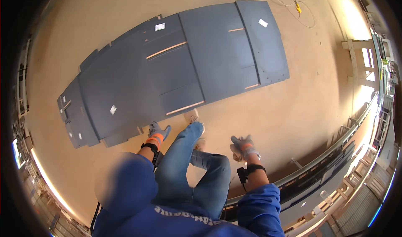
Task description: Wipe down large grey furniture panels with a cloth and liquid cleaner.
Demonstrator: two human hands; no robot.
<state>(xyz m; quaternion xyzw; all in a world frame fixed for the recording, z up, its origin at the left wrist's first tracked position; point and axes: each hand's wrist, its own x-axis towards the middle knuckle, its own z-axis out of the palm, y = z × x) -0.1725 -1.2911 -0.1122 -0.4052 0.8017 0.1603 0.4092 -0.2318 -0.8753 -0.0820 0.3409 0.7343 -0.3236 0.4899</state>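
My left hand (158,131), in a grey and orange glove, has its fingers apart and holds nothing visible. It reaches to the near edge of a broad layout of dark grey panels (125,73) on the tan floor. Small white labels (160,27) are stuck on several panels, and narrow light brown strips (166,50) show along some cut edges. Further right, my right hand (243,147) hangs over the floor, well apart from the panels. Its gloved fingers are loosely bent and apart, with a tan patch under them that I cannot make out.
Beyond the panels on the right lies a pale cable (289,4) with a yellow connector (298,7). A long metal rack (335,157) with dark boards runs along my right side. Further off stands a pale wooden frame (356,61). My shoes are close to the panels' near edge.
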